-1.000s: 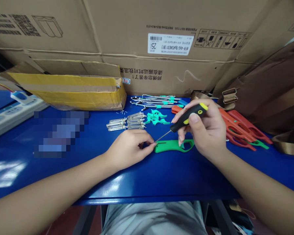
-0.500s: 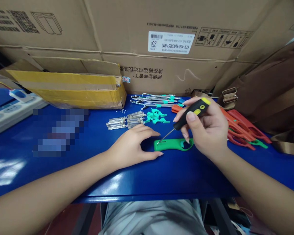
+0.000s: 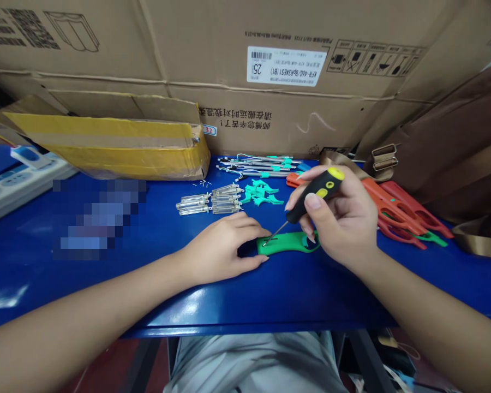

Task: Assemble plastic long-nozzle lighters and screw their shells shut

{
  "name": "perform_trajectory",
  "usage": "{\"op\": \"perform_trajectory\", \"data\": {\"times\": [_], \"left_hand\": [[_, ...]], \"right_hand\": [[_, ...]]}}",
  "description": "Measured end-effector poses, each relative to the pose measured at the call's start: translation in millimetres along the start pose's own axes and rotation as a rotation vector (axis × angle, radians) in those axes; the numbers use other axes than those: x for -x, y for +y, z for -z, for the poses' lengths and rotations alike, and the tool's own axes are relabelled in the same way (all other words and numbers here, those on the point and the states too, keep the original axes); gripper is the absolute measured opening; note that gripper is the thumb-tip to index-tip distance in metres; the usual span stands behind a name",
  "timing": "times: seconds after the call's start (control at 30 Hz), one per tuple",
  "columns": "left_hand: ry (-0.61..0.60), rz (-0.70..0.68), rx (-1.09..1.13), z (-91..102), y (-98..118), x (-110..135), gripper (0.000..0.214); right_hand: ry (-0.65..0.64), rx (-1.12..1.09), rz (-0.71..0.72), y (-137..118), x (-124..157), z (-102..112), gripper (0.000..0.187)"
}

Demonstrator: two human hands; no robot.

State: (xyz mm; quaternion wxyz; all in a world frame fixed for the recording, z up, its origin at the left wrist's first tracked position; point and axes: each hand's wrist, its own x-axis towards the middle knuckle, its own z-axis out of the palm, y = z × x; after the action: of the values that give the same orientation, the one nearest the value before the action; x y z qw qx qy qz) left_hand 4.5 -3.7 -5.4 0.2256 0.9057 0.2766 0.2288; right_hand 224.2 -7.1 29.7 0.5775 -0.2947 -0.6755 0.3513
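Observation:
A green plastic handle shell (image 3: 284,242) lies flat on the blue table (image 3: 270,295). My right hand (image 3: 339,218) is closed round a black screwdriver with yellow marks (image 3: 315,194). Its thin metal tip rests on the left end of the green shell. My left hand (image 3: 223,245) lies on the table just left of the shell, fingers stretched out and touching its end, holding nothing.
Behind the hands lie several clear metal-tipped parts (image 3: 208,201), small teal plastic pieces (image 3: 262,194) and thin metal rods (image 3: 262,164). Orange-red handle shells (image 3: 396,213) pile at the right. Cardboard boxes (image 3: 118,144) line the back, a power strip (image 3: 20,177) sits left, brown straps (image 3: 470,234) right.
My left hand went from pinching at the screwdriver tip to lying flat with fingers spread beside the shell. The screwdriver tip has come down onto the shell's left end.

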Motion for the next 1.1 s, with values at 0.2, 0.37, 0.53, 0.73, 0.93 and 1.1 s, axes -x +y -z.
{"op": "perform_trajectory", "data": {"times": [0.2,0.37,0.53,0.73,0.93,1.1], "left_hand": [[-0.004,-0.006,-0.013,-0.3,0.5,-0.2,0.032],[-0.005,-0.009,-0.018,0.0,-0.1,0.2,0.032],[-0.004,-0.008,-0.02,0.4,-0.2,0.8,0.032],[0.004,-0.011,-0.028,-0.2,0.6,0.4,0.032],[0.008,-0.011,-0.029,0.1,0.3,0.0,0.031],[-0.002,-0.005,-0.022,0.4,0.9,0.2,0.031]], "right_hand": [[-0.043,0.018,0.01,1.3,2.6,-0.3,0.019],[-0.064,0.0,0.026,1.5,4.2,-0.3,0.018],[-0.069,-0.009,0.025,1.6,5.0,-0.4,0.018],[-0.083,-0.012,0.018,2.0,5.9,-0.3,0.019],[-0.108,-0.026,0.0,3.3,5.7,0.0,0.019],[-0.091,0.048,0.038,4.4,4.0,-0.5,0.032]]}}
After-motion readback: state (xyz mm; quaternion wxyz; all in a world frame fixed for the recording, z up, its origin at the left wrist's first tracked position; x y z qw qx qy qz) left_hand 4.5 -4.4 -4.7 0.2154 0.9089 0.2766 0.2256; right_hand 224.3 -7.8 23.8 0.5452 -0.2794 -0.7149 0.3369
